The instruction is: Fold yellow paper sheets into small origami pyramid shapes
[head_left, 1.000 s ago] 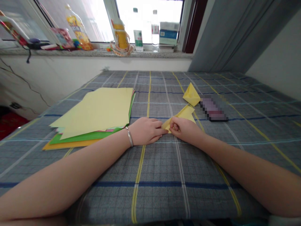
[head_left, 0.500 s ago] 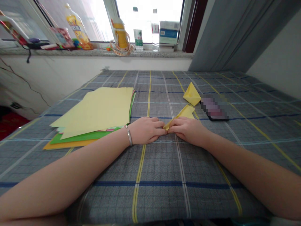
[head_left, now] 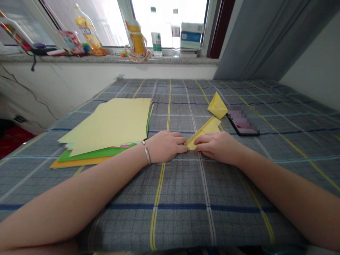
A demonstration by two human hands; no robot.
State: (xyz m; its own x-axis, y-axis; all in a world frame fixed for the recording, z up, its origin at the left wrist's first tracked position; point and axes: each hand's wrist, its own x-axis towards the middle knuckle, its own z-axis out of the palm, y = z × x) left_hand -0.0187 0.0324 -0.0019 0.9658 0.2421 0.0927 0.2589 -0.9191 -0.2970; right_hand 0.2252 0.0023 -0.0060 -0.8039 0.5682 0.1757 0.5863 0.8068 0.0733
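Observation:
A folded piece of yellow paper (head_left: 205, 131) lies slantwise on the checked cloth, creased along its length. My left hand (head_left: 168, 146), with a silver bangle at the wrist, pinches its near left corner between thumb and fingers. My right hand (head_left: 216, 147) is closed on its lower right part, fingertips pressed on the paper; the palm hides some of it. Just beyond stands a folded yellow paper shape (head_left: 217, 106) with a pointed top.
A stack of coloured paper (head_left: 114, 122) lies to the left, pale yellow on top. On the right rests a phone (head_left: 243, 122), its screen blurred. A yellow bottle (head_left: 137, 40), a white-and-green tube (head_left: 156, 45) and boxes (head_left: 190, 37) line the windowsill.
My right hand has shifted slightly right, away from my left fingertips. More of the yellow paper's near corner shows between the hands. The left hand stays almost in place.

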